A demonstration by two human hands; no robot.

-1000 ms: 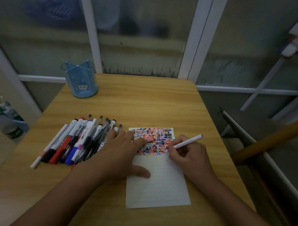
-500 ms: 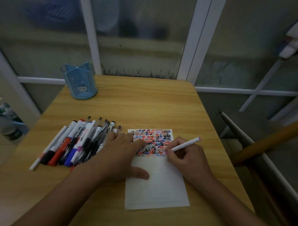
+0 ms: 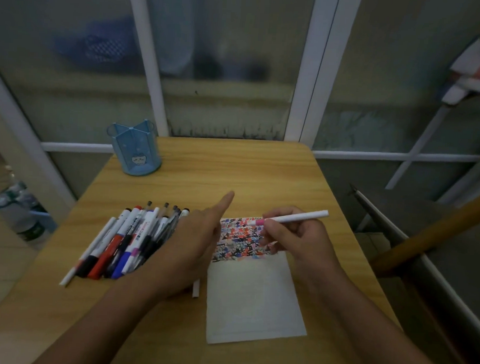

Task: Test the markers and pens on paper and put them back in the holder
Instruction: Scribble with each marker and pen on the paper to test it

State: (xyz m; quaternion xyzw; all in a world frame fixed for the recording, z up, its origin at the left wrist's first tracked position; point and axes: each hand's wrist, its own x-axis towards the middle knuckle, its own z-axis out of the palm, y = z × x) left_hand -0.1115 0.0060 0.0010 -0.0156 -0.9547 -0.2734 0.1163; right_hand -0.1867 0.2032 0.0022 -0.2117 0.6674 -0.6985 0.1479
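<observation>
left hand [image 3: 195,243] lifted off paper [image 3: 253,295], fingers straight, holding nothing | right hand [image 3: 294,239] pinches pink marker [image 3: 292,217], tip raised off scribbles; test stroke looks done | holder [image 3: 134,149] upper left of counter [image 3: 234,167]; pen pile [image 3: 129,240] centre left, waiting

two hands: left hand [image 3: 195,243] and right hand [image 3: 297,236]. one white pen with a pink tip [image 3: 292,217] in the right hand. one sheet of paper [image 3: 251,295]. one blue holder [image 3: 134,149], nothing visible inside. one pile of pens and markers [image 3: 132,239] on the table [image 3: 234,170], roughly a dozen, partly hidden by the left hand so exact count unclear. one more white pen end [image 3: 196,287] showing under the left wrist. one table. one plastic bottle [image 3: 17,213] on the floor at left.
</observation>
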